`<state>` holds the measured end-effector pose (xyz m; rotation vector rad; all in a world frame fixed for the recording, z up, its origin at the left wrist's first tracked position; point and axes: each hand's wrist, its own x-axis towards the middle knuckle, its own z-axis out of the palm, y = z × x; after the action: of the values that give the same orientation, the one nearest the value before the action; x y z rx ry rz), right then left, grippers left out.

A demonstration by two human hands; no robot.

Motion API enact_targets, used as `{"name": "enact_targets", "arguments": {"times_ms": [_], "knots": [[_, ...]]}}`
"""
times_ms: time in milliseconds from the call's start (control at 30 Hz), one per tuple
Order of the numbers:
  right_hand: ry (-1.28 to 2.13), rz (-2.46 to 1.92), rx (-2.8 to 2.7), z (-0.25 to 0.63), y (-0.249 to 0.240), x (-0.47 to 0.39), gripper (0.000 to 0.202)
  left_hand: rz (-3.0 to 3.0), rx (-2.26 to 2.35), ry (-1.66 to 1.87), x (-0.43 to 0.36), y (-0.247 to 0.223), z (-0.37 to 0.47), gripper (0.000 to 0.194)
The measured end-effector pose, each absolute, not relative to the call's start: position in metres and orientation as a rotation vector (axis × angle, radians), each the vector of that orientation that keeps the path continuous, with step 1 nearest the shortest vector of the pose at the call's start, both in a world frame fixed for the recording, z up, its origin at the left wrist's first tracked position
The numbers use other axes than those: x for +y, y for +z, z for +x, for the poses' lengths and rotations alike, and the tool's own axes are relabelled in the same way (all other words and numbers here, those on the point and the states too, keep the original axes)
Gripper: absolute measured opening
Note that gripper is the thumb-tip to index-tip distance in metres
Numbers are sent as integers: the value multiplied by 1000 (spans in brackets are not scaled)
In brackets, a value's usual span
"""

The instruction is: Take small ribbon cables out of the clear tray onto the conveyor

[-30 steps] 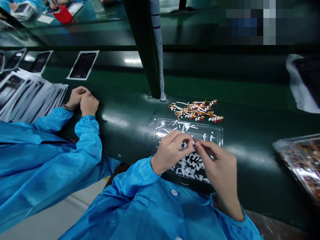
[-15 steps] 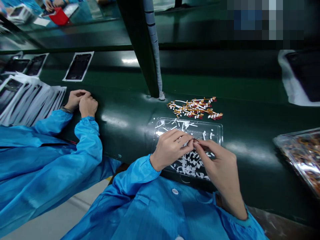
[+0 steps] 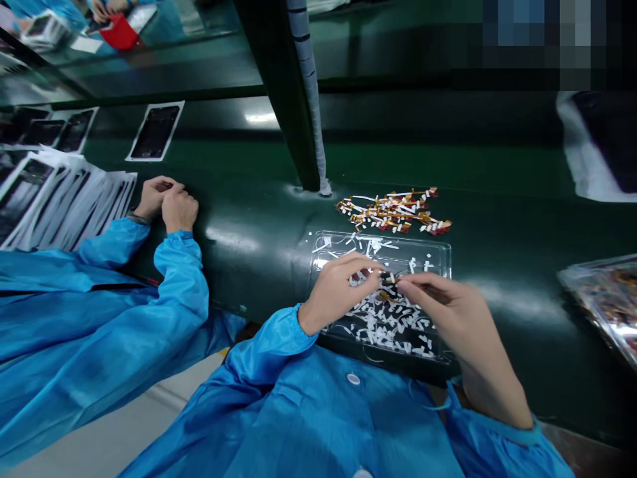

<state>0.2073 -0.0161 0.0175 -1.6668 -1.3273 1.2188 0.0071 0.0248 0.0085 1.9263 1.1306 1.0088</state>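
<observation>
Holds a small dark and white part (image 3: 389, 277) above a clear tray (image 3: 450, 262) on the green desk (image 3: 249, 255). Pinches one side of this part between thumb and fingers of the left hand (image 3: 343, 289), and the other side between thumb and finger of the right hand (image 3: 448, 302). Has thus both hands clamped on it, with fingertips near each other but apart. Shows also a golden strip (image 3: 385, 295) just below the part; cannot tell if joined to it. Has under the hands many white scraps (image 3: 383, 328), scattered in the tray. Has just behind the tray, directly on the desk, a loose pile of golden flexible strips (image 3: 395, 211) with white pieces on them. Faces, behind this pile and somewhat to the left, a dark post (image 3: 286, 106) with a wrapped cable (image 3: 309, 86) along it. Has to the right, well apart from the tray, a clear container (image 3: 572, 275) of brownish parts. Has on the left side a co-worker's hands (image 3: 180, 207), held together near a stack of white-edged sheets (image 3: 99, 199).
</observation>
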Motion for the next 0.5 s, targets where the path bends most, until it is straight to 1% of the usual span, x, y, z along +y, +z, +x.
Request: {"name": "enact_targets", "arguments": {"times_ms": [67, 133, 233, 400, 500], "knots": [[1255, -1646, -1256, 207, 17, -16, 26, 2022, 1182, 1118, 22, 9, 7, 18], [1293, -1605, -1214, 206, 17, -17, 25, 2224, 1159, 1169, 19, 8, 8, 18], [1338, -1551, -1181, 202, 18, -17, 23, 2472, 1083, 1104, 18, 7, 10, 14], [1327, -1546, -1182, 196, 21, -18, 23, 2568, 1108, 1053, 20, 5, 15, 7], [1314, -1563, -1217, 198, 18, -19, 25, 2599, 1130, 1030, 21, 2, 14, 9]]}}
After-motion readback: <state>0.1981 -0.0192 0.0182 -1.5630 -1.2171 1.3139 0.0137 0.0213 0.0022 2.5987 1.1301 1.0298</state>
